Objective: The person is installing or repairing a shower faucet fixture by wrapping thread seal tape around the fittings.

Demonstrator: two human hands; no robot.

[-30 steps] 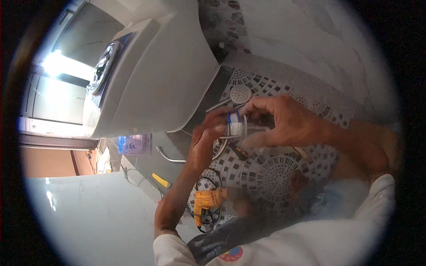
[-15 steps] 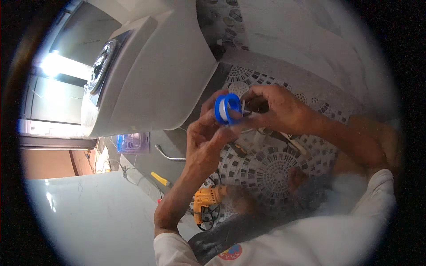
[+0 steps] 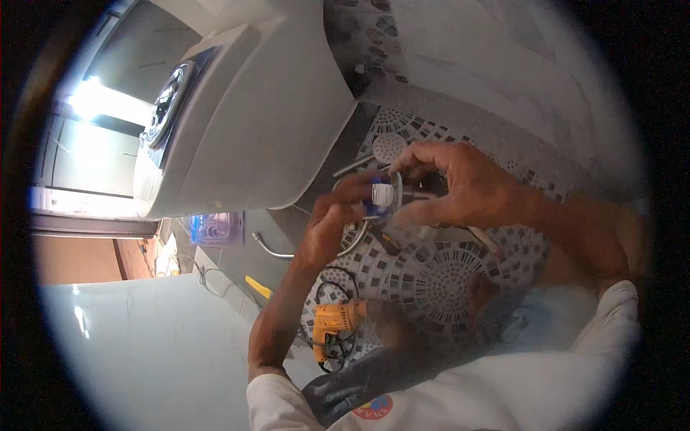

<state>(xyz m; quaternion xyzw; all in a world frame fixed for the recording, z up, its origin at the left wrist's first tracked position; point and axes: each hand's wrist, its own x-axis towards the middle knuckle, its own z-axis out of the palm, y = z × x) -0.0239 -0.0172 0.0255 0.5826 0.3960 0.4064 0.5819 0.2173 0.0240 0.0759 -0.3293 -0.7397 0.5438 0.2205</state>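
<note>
My right hand (image 3: 467,179) grips a metal pipe fitting with a round flange (image 3: 397,194). White ridges show on its end (image 3: 383,194), threads or tape wound on them; I cannot tell which. My left hand (image 3: 334,215) is closed round a blue spool of thread seal tape (image 3: 371,210), held right against that end. Fingers cover much of the spool, and the left fingertips are smeared by motion. Both hands are raised over the patterned tile floor (image 3: 445,280).
Beyond my hands lie a round shower head (image 3: 389,147) and a metal tube (image 3: 352,167). A curved metal hose (image 3: 269,249), a yellow-handled tool (image 3: 257,286) and a corded yellow drill (image 3: 332,327) lie nearer. A big white fixture (image 3: 266,122) rises at left, above a blue plastic pack (image 3: 215,228).
The spool has turned and sunk behind my left fingers, so its open blue ring no longer faces me. The fitting's white end and flange have come into sight.
</note>
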